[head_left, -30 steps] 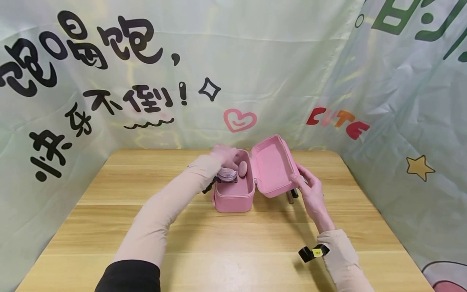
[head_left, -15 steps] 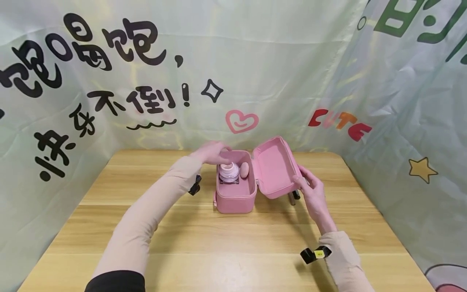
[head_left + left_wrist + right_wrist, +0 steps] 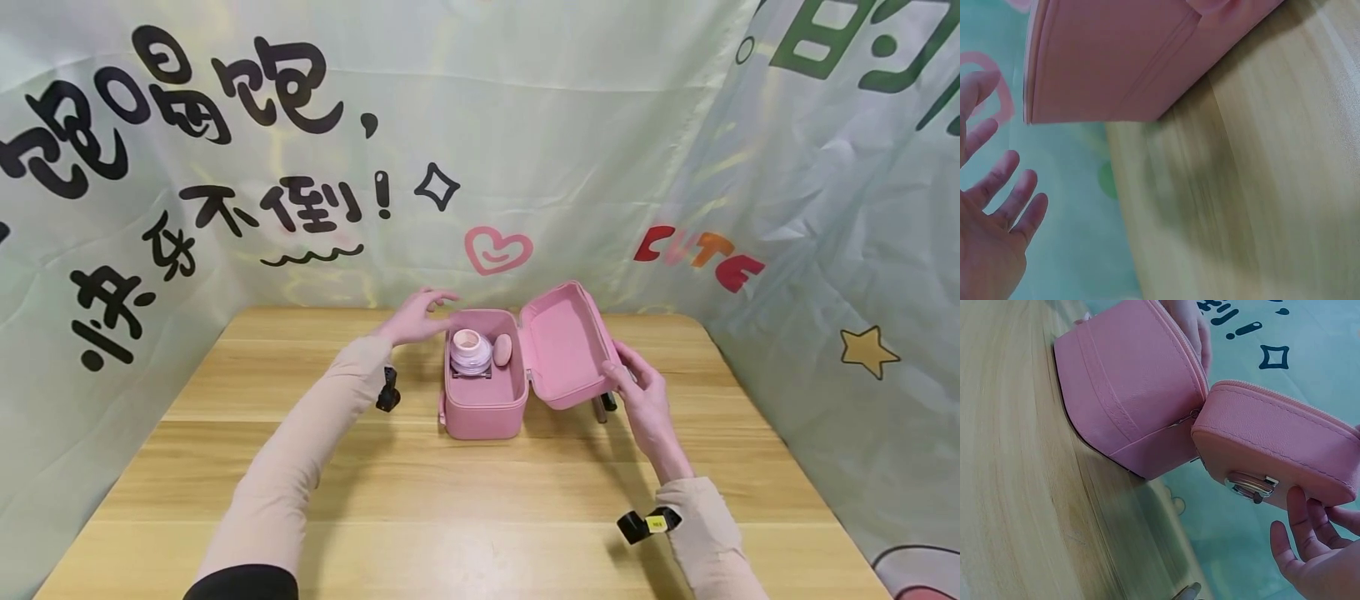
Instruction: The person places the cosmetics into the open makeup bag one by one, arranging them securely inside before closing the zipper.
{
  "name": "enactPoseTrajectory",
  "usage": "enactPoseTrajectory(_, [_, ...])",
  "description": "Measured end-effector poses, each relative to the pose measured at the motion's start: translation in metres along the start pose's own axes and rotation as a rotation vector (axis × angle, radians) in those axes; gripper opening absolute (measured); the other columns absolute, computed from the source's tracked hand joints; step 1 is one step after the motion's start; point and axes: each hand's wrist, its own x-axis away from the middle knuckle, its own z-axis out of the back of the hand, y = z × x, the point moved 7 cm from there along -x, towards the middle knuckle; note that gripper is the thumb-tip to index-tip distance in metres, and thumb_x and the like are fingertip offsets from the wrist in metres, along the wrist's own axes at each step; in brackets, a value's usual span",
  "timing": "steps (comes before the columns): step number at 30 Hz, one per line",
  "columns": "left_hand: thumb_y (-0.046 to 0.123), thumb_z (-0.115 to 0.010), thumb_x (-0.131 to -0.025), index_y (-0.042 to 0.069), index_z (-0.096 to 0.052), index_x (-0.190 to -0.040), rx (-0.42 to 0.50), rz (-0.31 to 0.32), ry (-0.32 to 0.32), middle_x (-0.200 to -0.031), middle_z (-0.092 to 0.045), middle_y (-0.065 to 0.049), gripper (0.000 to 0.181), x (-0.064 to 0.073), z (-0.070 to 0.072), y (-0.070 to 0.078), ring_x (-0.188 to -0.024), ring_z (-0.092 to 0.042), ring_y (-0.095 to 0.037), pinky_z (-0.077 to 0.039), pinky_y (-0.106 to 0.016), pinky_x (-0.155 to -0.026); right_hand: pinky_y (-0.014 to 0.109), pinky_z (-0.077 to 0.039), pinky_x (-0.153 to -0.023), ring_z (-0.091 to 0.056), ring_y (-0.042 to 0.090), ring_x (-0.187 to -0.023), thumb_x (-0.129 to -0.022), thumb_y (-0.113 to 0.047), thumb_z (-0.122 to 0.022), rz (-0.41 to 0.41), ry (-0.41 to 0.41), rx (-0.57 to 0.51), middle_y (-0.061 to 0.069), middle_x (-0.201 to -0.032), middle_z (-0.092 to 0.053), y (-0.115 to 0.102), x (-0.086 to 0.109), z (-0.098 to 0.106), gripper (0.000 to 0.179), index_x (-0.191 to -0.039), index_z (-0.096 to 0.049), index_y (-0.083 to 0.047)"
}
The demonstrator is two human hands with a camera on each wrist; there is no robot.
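A pink zippered cosmetic case (image 3: 483, 423) stands on the table, its lid (image 3: 566, 342) swung out to the right. My right hand (image 3: 643, 400) pinches the lid's outer edge, thumb on the inner side; in the right wrist view its fingers (image 3: 1302, 525) touch the outside near a metal clasp (image 3: 1250, 486). Inside the case sit a lilac jar with a pale round top (image 3: 470, 352) and a pink oval piece (image 3: 502, 350). A dark flat item (image 3: 480, 375) shows under the jar. My left hand (image 3: 415, 320), fingers spread, hovers at the case's rear left rim, holding nothing.
A brown stick-like item and a black one (image 3: 609, 402) lie on the table (image 3: 480, 517) behind the lid, partly hidden. A printed cloth (image 3: 600, 167) hangs right behind the table's back edge and along both sides.
My left hand has let go of the jar in the case and drawn out to the left, fingers spreading. The right hand keeps holding the lid in nearly the same place.
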Motion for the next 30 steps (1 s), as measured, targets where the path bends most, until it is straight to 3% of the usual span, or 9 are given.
enactPoseTrajectory(5, [0.028, -0.065, -0.098, 0.006, -0.05, -0.146, 0.042, 0.026, 0.006, -0.146, -0.051, -0.023, 0.055, -0.002, 0.001, -0.011, -0.13, -0.052, -0.043, -0.042, -0.056, -0.11, 0.013, -0.051, -0.09, -0.06, -0.002, -0.109, -0.102, -0.014, -0.056, -0.013, 0.003, -0.002, -0.015, -0.123, -0.061, 0.001, 0.0, 0.0, 0.057, -0.151, -0.036, 0.006])
enactPoseTrajectory(14, [0.021, -0.051, -0.104, -0.003, -0.043, -0.148, 0.078, 0.053, -0.071, -0.147, -0.05, -0.028, 0.051, -0.005, -0.009, -0.005, -0.133, -0.051, -0.043, -0.045, -0.051, -0.11, 0.013, -0.051, -0.088, -0.059, -0.002, -0.108, -0.103, -0.016, -0.055, -0.024, 0.008, -0.002, -0.015, -0.123, -0.06, 0.003, 0.001, 0.001, 0.058, -0.152, -0.035, 0.006])
enactPoseTrajectory(24, [0.008, -0.041, -0.105, -0.009, -0.051, -0.141, 0.04, 0.025, -0.076, -0.144, -0.054, -0.028, 0.041, -0.011, -0.013, -0.003, -0.133, -0.052, -0.041, -0.043, -0.049, -0.113, 0.014, -0.052, -0.088, -0.06, -0.001, -0.108, -0.103, -0.014, -0.055, -0.018, 0.012, -0.012, -0.015, -0.123, -0.06, 0.004, 0.001, 0.0, 0.055, -0.152, -0.037, 0.003])
enactPoseTrajectory(30, [0.005, -0.041, -0.103, -0.009, -0.051, -0.14, 0.049, 0.043, -0.089, -0.143, -0.055, -0.027, 0.04, -0.011, -0.016, -0.003, -0.13, -0.054, -0.04, -0.047, -0.047, -0.108, 0.015, -0.053, -0.086, -0.061, -0.003, -0.105, -0.102, -0.014, -0.056, -0.008, -0.003, 0.054, -0.016, -0.122, -0.06, 0.006, 0.004, 0.002, 0.057, -0.153, -0.035, 0.002])
